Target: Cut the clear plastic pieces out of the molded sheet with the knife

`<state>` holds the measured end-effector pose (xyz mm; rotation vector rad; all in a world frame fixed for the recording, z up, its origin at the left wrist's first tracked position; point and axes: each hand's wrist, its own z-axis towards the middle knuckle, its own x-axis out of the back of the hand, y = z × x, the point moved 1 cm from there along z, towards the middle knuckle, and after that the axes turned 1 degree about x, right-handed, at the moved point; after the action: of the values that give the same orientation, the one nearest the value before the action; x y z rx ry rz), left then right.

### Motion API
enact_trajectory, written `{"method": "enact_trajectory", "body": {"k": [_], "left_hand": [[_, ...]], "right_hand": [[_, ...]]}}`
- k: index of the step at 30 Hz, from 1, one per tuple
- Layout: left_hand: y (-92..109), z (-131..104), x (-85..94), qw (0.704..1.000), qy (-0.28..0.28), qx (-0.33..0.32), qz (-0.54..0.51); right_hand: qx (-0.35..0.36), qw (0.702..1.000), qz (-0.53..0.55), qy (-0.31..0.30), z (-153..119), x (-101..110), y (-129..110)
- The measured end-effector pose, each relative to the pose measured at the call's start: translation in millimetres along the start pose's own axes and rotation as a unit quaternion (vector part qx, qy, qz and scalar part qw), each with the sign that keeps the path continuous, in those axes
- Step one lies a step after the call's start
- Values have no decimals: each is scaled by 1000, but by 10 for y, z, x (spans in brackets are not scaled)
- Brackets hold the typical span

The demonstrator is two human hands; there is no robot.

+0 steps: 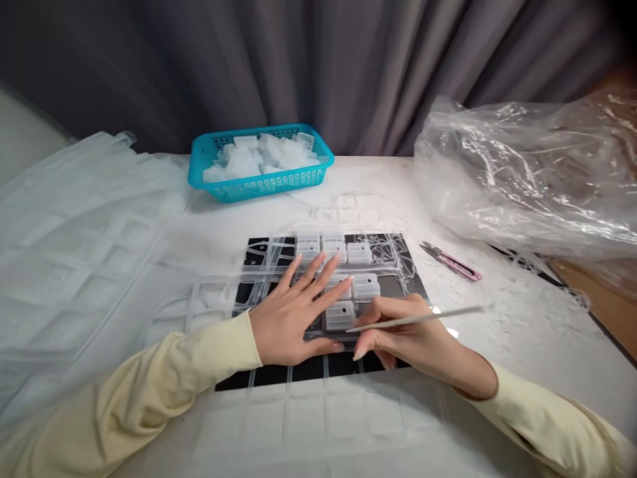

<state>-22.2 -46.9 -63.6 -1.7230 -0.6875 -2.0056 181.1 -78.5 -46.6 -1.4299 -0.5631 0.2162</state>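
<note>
My left hand (pixel 297 315) lies with its fingers spread over a clear plastic sheet and a group of small translucent white plastic pieces, each marked with a dark dot. One such piece (pixel 340 316) sits between my left thumb and index finger. From the right, my right hand (pixel 405 332) pinches a thin pale stick-like tool (pixel 423 318), whose tip reaches the lower edge of that piece. What kind of tool it is, I cannot tell. Beneath everything is a black mat (pixel 233 378), partly covered by the clear plastic sheet (pixel 298 411) with its moulded grid.
A blue basket (pixel 269 188) heaped with white plastic pieces (pixel 259 156) stands at the back. Pink-handled thread snips (pixel 452 261) lie right of the mat. Crumpled clear plastic film (pixel 537 179) fills the back right, and stacked clear moulded sheets (pixel 89 245) cover the left side.
</note>
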Motion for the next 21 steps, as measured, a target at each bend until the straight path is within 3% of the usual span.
{"method": "enact_trajectory", "body": {"k": [4, 13, 21], "left_hand": [[19, -6, -61, 1000, 13, 18, -9], [71, -15, -84, 999, 25, 19, -28], [100, -7, -70, 998, 30, 25, -40]], "right_hand": [[12, 994, -95, -60, -41, -8, -50], [158, 951, -265, -35, -68, -140, -78], [231, 902, -362, -45, -99, -140, -44]]}}
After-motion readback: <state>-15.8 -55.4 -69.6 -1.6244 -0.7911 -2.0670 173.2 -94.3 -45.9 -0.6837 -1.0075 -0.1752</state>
